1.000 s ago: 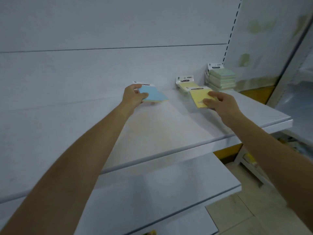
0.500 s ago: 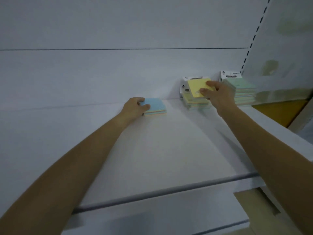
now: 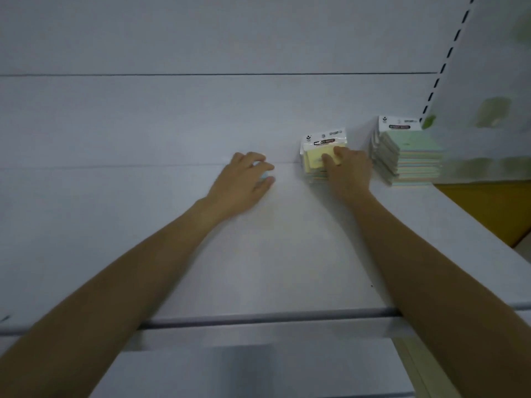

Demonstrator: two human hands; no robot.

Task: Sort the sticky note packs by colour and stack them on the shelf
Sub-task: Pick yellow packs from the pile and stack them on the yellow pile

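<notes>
The broad white shelf board [image 3: 287, 254] runs from the near edge to the plain white back panel [image 3: 201, 119], and all the sorting sits along its far edge. Far right is the tall green-topped stack of sticky note packs [image 3: 411, 152]. Just left of it, with a gap between, is the shorter yellow-topped stack of sticky note packs [image 3: 314, 168], its white header cards upright against the panel. The right hand [image 3: 349, 170] rests on this stack, thumb and bent fingers lying on the top yellow face. Whether they pinch that pack or only press it down, I cannot tell. Further left, apart from the yellow stack, the left hand [image 3: 244, 182] is cupped over a pale blue sticky note pack [image 3: 263, 176] lying on the board near the back panel. Its fingers are curled narrowly round the pack, thumb on the near side.

The step looks like seating both packs at once. To do it well, the right hand should square the top pack with those beneath, header card to the back, and lift off straight so the slippery wrappers do not slide. The left should push the blue pack flush to the panel, keeping a gap from the yellow stack so the colours stay separate.

Only a sliver of blue shows between thumb and fingers, so the pack's angle, and whether others lie under it, are hidden. The right hand covers the yellow stack's right side, and the header print is too blurred to read.
</notes>
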